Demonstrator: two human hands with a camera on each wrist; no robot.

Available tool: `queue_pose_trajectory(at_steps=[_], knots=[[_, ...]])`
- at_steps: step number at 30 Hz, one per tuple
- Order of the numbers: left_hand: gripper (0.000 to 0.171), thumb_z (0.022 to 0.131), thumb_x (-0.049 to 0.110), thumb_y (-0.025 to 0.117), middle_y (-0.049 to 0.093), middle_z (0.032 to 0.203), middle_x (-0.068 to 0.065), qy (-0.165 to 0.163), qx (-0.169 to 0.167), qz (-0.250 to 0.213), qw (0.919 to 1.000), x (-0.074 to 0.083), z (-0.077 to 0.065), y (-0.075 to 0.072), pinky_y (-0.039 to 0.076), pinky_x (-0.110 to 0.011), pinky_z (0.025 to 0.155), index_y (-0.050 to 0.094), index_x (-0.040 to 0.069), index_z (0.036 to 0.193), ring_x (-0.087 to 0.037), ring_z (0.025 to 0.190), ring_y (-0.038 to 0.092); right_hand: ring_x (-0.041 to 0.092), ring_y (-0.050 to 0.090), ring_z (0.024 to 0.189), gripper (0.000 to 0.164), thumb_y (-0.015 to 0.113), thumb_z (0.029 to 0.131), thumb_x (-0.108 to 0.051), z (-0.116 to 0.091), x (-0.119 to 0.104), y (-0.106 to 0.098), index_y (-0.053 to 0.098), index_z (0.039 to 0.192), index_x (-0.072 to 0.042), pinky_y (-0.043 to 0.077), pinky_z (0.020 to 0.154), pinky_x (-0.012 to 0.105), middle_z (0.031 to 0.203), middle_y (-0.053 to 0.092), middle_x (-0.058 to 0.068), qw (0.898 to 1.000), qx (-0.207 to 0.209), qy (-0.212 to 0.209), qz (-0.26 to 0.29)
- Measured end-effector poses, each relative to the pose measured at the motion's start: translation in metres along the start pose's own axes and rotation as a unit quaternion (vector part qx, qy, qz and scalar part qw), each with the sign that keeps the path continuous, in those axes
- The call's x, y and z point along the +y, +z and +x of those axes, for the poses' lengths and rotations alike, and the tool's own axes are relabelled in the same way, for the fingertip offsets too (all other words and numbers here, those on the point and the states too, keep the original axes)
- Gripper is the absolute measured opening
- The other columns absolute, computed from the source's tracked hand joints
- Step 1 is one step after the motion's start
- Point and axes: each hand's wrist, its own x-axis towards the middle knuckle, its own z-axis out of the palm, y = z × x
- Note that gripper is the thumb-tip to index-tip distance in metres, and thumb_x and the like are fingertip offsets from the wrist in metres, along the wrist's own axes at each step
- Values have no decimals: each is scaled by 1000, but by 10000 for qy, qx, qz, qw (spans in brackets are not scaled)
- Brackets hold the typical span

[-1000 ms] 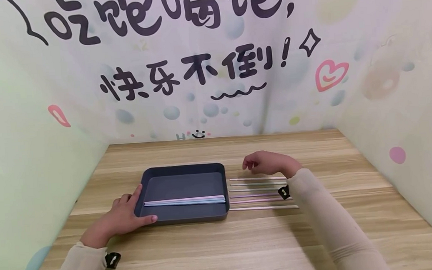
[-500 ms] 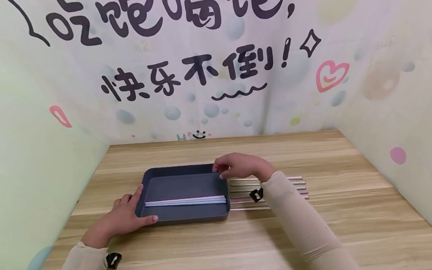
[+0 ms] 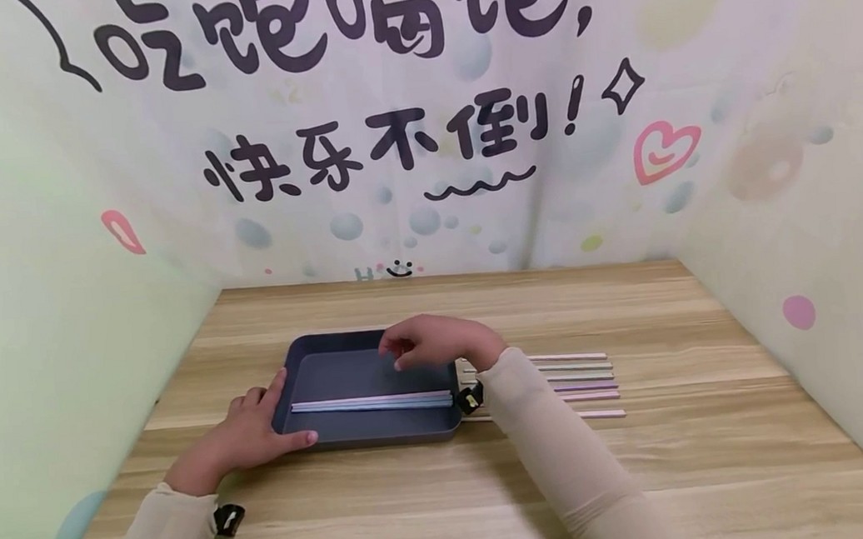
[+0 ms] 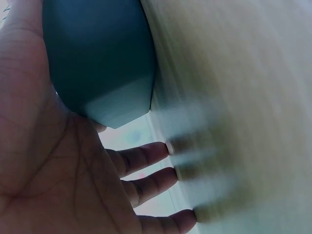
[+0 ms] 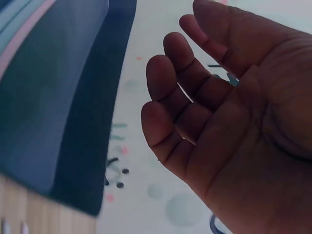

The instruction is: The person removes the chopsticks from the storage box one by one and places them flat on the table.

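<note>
A dark blue-grey rectangular tray [image 3: 367,372] lies on the table, with a few pink and light-blue chopsticks [image 3: 369,403] side by side in its front part. My left hand [image 3: 243,433] rests against the tray's front left corner, thumb at the front rim, index finger along the left side. In the left wrist view, the other fingers [image 4: 151,187] extend past the tray to the table. Over the tray's right half hovers my right hand [image 3: 440,341], its fingers loosely curled. The right wrist view shows nothing in that hand [image 5: 229,107], with the tray [image 5: 83,112] beside it.
Right of the tray, several pale, pink and purple chopsticks [image 3: 578,378] lie apart in a row on the wooden table [image 3: 388,506], partly hidden by my right forearm. A printed curtain [image 3: 413,221] stands behind the table, with pale walls [image 3: 789,219] at both sides.
My right hand has moved left from above the loose chopsticks to above the tray's right half. My left hand, the tray and the chopsticks in it stay as they were.
</note>
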Motion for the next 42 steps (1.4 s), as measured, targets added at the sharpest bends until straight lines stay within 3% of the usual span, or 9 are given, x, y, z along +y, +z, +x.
queue_pose_trajectory(at_steps=[4, 17, 30, 42], knots=[[123, 79, 68, 70, 32, 136, -45, -34, 22, 21, 10000, -1, 2, 0, 39, -66, 93, 10, -6, 155, -62, 122, 32, 14, 54, 91, 27, 63, 98, -9, 14, -5, 7, 63, 124, -4, 46, 80, 26, 99, 60, -2, 9998, -182, -72, 28], [123, 79, 68, 70, 32, 136, -44, -56, 4, -61, 10000, 1, 0, 1, 38, -66, 93, 10, -8, 154, -61, 122, 32, 10, 54, 81, 20, 66, 96, -9, 43, -2, 38, 67, 116, -8, 45, 74, 23, 91, 60, -3, 9990, -447, -79, 41], [123, 78, 68, 71, 32, 136, -45, -8, 33, -65, 10000, 0, 0, 2, 39, -66, 91, 10, -9, 154, -63, 122, 32, 9, 52, 81, 16, 67, 95, -9, 53, 17, 56, 66, 111, -13, 45, 72, 22, 92, 60, -3, 9945, -775, 94, 699], [124, 79, 68, 70, 31, 136, -46, -33, -3, -59, 10000, 2, 1, 1, 39, -67, 92, 9, -9, 154, -63, 122, 31, 8, 52, 83, 18, 66, 96, -7, 53, 19, 58, 67, 112, -14, 44, 74, 21, 95, 61, -2, 9960, -694, 146, 547]])
